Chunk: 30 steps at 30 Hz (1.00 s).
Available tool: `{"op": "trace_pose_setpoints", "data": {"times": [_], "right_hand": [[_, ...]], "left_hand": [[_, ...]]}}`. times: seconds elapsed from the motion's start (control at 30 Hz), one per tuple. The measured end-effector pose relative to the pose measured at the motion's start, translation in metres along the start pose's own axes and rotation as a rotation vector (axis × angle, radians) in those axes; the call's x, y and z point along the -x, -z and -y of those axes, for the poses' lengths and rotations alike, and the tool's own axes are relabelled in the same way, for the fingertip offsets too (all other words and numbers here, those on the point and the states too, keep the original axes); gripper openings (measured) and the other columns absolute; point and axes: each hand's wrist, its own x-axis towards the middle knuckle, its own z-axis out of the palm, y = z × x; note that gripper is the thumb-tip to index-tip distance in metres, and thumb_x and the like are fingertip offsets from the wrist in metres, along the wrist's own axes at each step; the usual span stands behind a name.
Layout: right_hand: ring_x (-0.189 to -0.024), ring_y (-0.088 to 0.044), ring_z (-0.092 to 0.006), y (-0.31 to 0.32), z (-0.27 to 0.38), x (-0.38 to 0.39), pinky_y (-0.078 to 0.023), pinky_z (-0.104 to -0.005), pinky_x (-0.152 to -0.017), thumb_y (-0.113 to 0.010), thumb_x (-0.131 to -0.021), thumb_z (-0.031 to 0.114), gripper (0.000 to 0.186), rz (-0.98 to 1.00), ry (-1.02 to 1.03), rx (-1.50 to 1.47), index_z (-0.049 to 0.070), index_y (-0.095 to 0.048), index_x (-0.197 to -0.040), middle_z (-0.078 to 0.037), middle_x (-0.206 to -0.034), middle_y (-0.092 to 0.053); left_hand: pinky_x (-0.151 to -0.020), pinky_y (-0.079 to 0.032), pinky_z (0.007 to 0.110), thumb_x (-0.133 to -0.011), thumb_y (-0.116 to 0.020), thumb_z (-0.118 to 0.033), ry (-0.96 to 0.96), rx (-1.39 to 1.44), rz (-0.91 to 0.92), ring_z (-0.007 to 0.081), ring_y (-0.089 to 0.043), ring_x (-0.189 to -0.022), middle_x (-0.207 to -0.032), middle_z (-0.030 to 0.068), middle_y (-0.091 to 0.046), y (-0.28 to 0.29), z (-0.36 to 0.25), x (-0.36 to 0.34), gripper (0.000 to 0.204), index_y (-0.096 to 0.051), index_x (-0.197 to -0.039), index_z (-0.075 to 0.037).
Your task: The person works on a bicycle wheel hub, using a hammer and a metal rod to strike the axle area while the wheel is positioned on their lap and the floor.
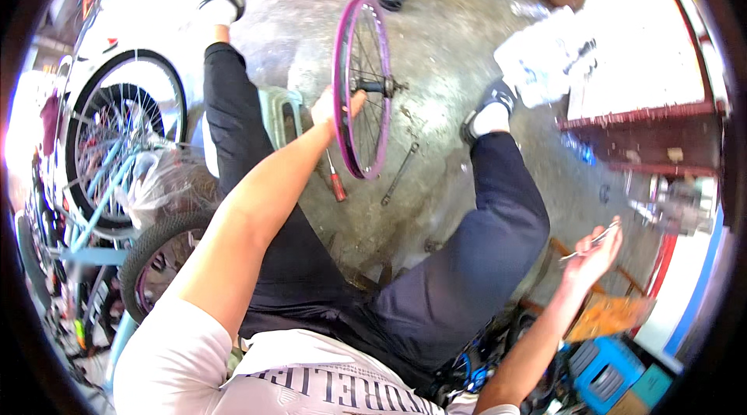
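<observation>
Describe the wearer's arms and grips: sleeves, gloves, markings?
Left grip and right grip: no gloves. Left forearm and right forearm: bare, no cables or markings visible. Left sleeve: white, short, ends above the elbow. Right sleeve: white, only its edge shows.

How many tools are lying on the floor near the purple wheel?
2 visible: a red-handled screwdriver, by the lower left edge of the wheel, and a wrench to the screwdriver's right. Others may be hidden by the wheel or legs.

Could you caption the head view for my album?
Left hand holding a purple-rimmed wheel upright; right hand, out to the side, with a slim metal item.
</observation>
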Motion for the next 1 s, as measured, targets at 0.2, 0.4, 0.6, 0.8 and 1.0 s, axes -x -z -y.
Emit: {"op": "trace_pose_setpoints", "data": {"times": [0.2,0.4,0.6,0.8,1.0], "right_hand": [[-0.06,-0.06,-0.0128,-0.16,0.015,0.002,-0.051,-0.0276,-0.06,-0.059,-0.102,0.017,0.03,0.667,0.131,0.234,-0.002,-0.063,-0.124,-0.005,-0.09,-0.065],[-0.056,-0.068,-0.0211,-0.251,-0.083,0.079,-0.053,-0.0367,-0.053,-0.055,-0.106,0.025,0.03,1.104,-0.118,1.118,0.005,-0.068,-0.124,-0.01,-0.071,-0.069],[-0.103,-0.07,-0.0438,-0.302,-0.156,0.109,-0.052,-0.0491,-0.09,-0.052,-0.096,0.022,0.036,1.082,0.035,1.103,0.006,-0.069,-0.122,-0.026,-0.101,-0.073],[-0.1,-0.069,-0.048,-0.335,-0.152,0.134,-0.052,-0.0558,-0.09,-0.052,-0.094,0.021,0.032,1.013,0.262,1.301,0.004,-0.068,-0.115,-0.029,-0.101,-0.072],[-0.098,-0.068,-0.0506,-0.344,-0.165,0.14,-0.052,-0.059,-0.087,-0.053,-0.096,0.023,0.028,0.973,0.358,1.374,0.0,-0.065,-0.106,-0.03,-0.099,-0.071]], "left_hand": [[-0.094,-0.055,0.047,-0.089,-0.066,-0.061,-0.027,0.191,-0.019,0.0413,-0.071,-0.108,-0.113,0.0234,-0.073,0.018,0.016,0.02,0.067,-0.065,-0.132,-0.011],[-0.09,-0.055,0.054,-0.088,-0.066,-0.053,-0.094,0.218,-0.04,0.0472,-0.068,-0.103,-0.107,0.0261,-0.07,0.022,0.016,0.011,0.056,-0.068,-0.117,-0.005],[-0.091,-0.055,0.053,-0.089,-0.063,-0.05,0.007,0.258,0.078,0.0468,-0.069,-0.099,-0.105,0.0264,-0.069,0.033,0.002,-0.009,0.05,-0.071,-0.111,-0.005],[-0.09,-0.055,0.053,-0.088,-0.064,-0.048,-0.019,0.298,0.037,0.0457,-0.069,-0.098,-0.101,0.0252,-0.07,0.023,0.001,-0.004,0.045,-0.072,-0.107,-0.007],[-0.09,-0.055,0.053,-0.085,-0.065,-0.045,0.012,0.244,0.149,0.0451,-0.069,-0.099,-0.103,0.0252,-0.07,0.028,-0.003,-0.004,0.047,-0.071,-0.105,-0.003]]}}
